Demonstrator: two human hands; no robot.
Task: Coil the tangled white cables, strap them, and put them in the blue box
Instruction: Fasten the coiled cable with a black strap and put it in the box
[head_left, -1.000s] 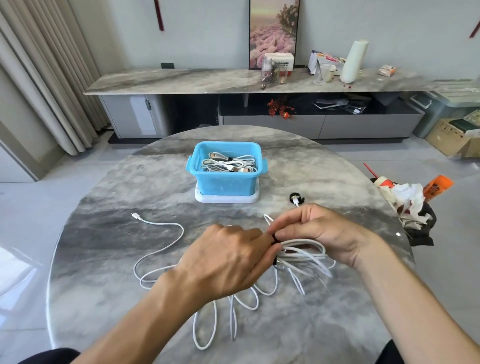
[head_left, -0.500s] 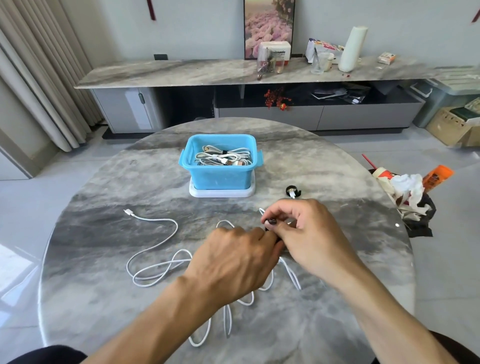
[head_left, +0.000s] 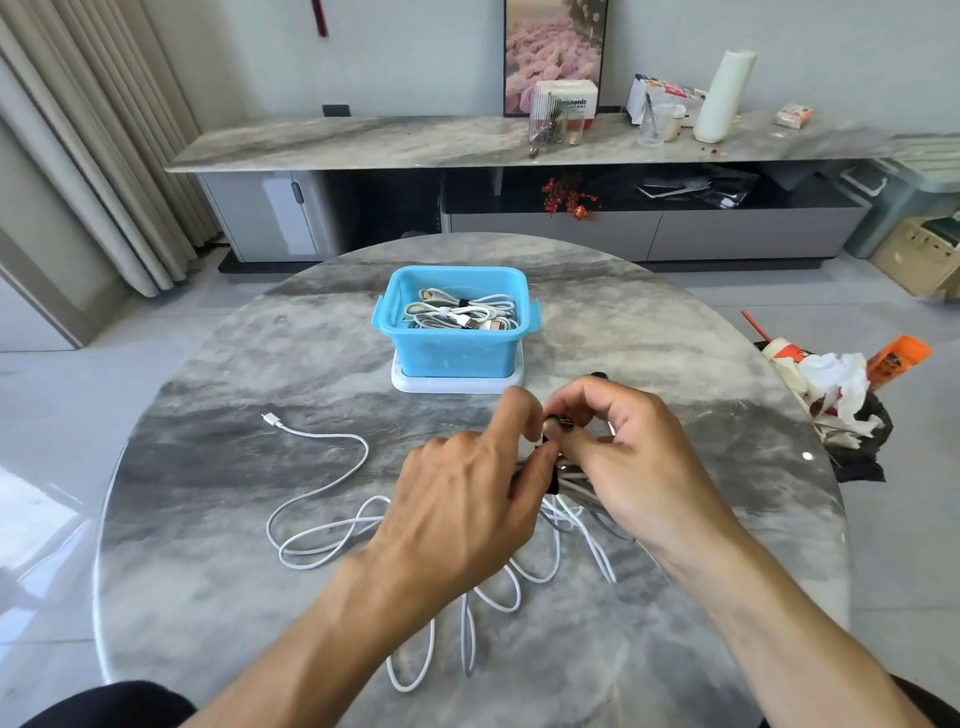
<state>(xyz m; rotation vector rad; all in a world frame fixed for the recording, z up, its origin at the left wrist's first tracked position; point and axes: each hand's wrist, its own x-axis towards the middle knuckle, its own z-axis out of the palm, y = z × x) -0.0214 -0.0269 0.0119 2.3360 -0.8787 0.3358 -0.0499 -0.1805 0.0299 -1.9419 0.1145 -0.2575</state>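
A blue box (head_left: 452, 351) stands on a white lid at the middle of the round marble table (head_left: 208, 457), holding several strapped white cables. My left hand (head_left: 462, 514) and my right hand (head_left: 618, 462) meet just in front of the box. Together they pinch a black strap (head_left: 558, 423) wound round a coiled white cable (head_left: 587, 512), whose loops are mostly hidden under my right hand. A loose white cable (head_left: 332, 509) trails left across the table to its plug end and loops beneath my left wrist.
A pile of crumpled paper and rubbish (head_left: 836, 395) sits at the table's right edge. Behind the table runs a long marble sideboard (head_left: 415, 140) with a picture, cups and a white roll. Curtains hang at the left.
The coil that lay spread under my right hand a second ago is now gathered beneath both hands. My fingertips have risen and closed on the black strap. The camera has moved nearer.
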